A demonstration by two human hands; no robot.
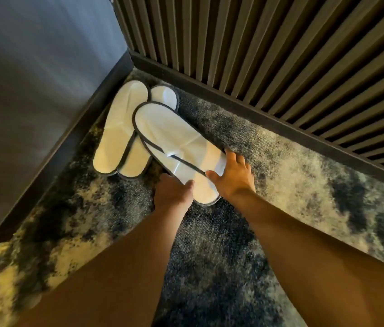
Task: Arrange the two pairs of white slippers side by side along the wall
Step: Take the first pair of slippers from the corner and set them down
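White slippers with dark trim lie in the corner of a carpeted floor. One pair [120,131] rests by the left wall, the two slippers overlapping, toes toward the corner. A second stacked pair [174,140] lies slanted across them, its toe covering part of the first pair. My left hand [174,194] grips the near left edge of this second pair, thumb on top. My right hand [233,175] holds its right edge near the strap, fingers spread over the side.
A smooth grey wall [33,90] with a dark baseboard runs on the left. A wall of dark vertical slats [280,55] with a baseboard runs along the back right. Mottled blue and cream carpet [304,180] stretches to the right along the slatted wall.
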